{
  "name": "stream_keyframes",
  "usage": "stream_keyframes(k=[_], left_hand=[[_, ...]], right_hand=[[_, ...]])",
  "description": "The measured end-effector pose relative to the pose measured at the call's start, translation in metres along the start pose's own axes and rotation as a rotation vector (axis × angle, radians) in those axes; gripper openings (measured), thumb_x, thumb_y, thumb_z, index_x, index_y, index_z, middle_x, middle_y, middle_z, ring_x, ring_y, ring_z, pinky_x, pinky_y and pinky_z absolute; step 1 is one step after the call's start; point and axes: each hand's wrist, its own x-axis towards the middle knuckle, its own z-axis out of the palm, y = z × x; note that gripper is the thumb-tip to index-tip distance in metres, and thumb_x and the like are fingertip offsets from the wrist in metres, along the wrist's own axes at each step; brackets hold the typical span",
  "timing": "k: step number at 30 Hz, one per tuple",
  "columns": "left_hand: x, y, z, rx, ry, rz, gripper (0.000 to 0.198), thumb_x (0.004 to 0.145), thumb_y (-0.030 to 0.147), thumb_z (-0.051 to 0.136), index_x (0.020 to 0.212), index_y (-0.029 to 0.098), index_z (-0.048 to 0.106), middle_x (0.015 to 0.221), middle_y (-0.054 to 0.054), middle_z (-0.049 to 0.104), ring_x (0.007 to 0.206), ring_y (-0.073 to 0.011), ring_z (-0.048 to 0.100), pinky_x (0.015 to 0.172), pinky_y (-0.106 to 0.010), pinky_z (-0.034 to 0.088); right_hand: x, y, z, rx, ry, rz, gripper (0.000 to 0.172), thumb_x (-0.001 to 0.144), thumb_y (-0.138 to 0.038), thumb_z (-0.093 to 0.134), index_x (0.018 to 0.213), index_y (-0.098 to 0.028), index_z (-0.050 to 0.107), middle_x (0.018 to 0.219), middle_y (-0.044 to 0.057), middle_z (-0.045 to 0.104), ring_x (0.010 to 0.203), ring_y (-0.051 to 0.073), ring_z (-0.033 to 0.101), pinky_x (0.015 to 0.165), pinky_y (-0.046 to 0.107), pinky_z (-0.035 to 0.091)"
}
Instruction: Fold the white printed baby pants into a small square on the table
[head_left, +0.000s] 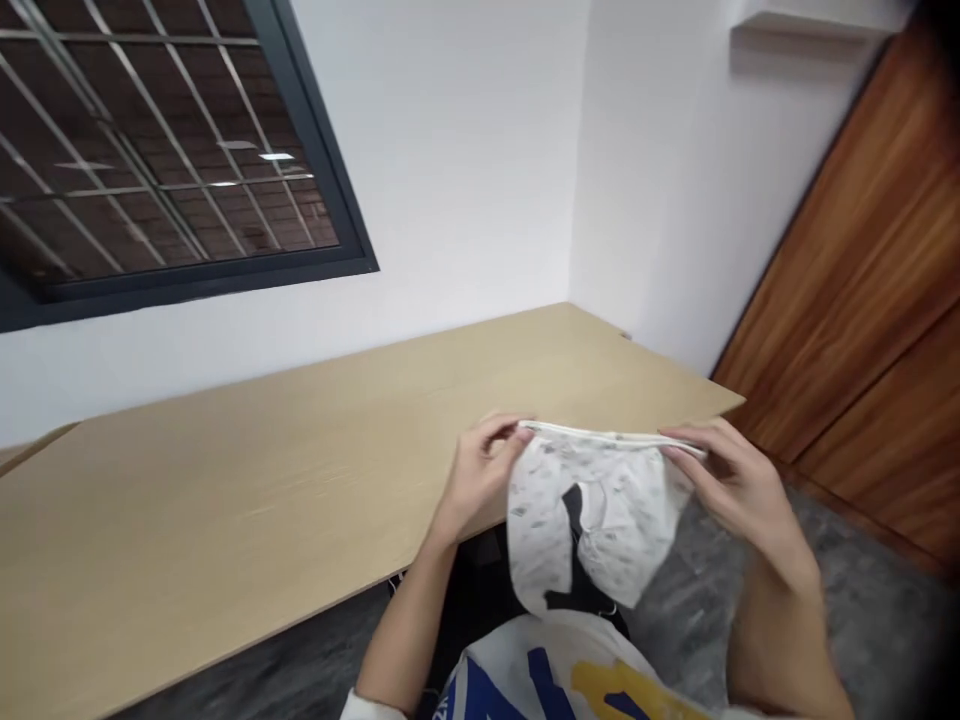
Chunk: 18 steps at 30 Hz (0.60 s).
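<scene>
A small pair of white printed shorts point(538, 515) hangs in front of me, just past the near edge of the table. Its narrow top band is stretched roughly level between my hands. At the left end of the band, the thumb and fingers of my left hand point(481, 465) pinch the cloth. My right hand point(739, 485) grips the other end the same way, with a bit of the band showing beyond the thumb. Below, the cloth hangs loose in two crumpled parts, and a dark gap shows between them.
A light wooden table point(300, 470) runs along the white wall under a barred window point(165, 150). To the right stands a brown wooden door or panel point(870, 300). Grey floor point(847, 570) shows beside the table. My printed shirt point(555, 670) is at the bottom.
</scene>
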Motion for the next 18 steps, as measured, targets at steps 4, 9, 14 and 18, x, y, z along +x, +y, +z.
stream_keyframes(k=[4,9,14,18], left_hand=[[0.002,0.008,-0.037,0.174,0.158,0.041,0.028,0.091,0.045,0.073,0.104,0.022,0.081,0.103,-0.007,0.081,0.093,-0.0207,0.075,0.087,-0.034,0.061],[-0.003,0.014,-0.072,0.38,0.185,0.107,0.023,0.096,0.042,0.067,0.103,0.024,0.08,0.105,-0.005,0.082,0.098,-0.0213,0.076,0.09,-0.035,0.062],[-0.004,0.013,-0.099,0.544,0.137,0.224,0.027,0.101,0.035,0.059,0.12,0.025,0.074,0.114,-0.006,0.079,0.102,-0.02,0.075,0.09,-0.034,0.061],[0.0,0.008,-0.116,0.624,0.088,0.239,0.021,0.103,0.034,0.055,0.107,0.024,0.074,0.1,-0.004,0.079,0.091,-0.0182,0.074,0.085,-0.032,0.059]], right_hand=[[0.025,-0.016,0.01,0.072,-0.05,-0.095,0.022,0.099,-0.04,0.065,0.116,-0.03,0.076,0.111,0.009,0.072,0.099,0.027,0.069,0.087,0.043,0.057],[0.044,-0.035,0.026,0.155,-0.147,-0.17,0.023,0.101,-0.041,0.063,0.117,-0.03,0.076,0.113,0.008,0.073,0.101,0.026,0.07,0.088,0.042,0.058],[0.057,-0.04,0.043,0.197,-0.194,-0.146,0.024,0.1,-0.048,0.064,0.108,-0.028,0.076,0.106,0.008,0.074,0.099,0.027,0.07,0.087,0.042,0.057],[0.067,-0.038,0.05,0.25,-0.212,-0.107,0.026,0.097,-0.051,0.068,0.105,-0.027,0.076,0.105,0.007,0.074,0.097,0.025,0.069,0.086,0.04,0.056]])
